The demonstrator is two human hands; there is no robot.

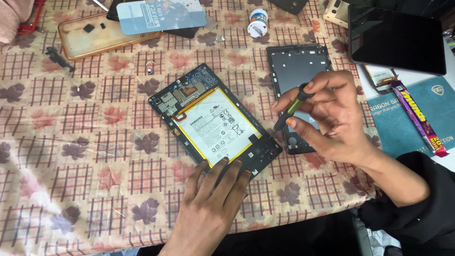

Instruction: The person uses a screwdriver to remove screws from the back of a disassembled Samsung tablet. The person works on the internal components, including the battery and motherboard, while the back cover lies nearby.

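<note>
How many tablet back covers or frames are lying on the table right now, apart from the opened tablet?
1: a dark back frame lies right of the opened tablet, partly behind the right hand holding the screwdriver. Others may be hidden under clutter at the top edge.

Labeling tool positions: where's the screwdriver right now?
Head view, right of centre: the screwdriver is in the right hand, tip down by the opened tablet, over the grey back cover.
</note>
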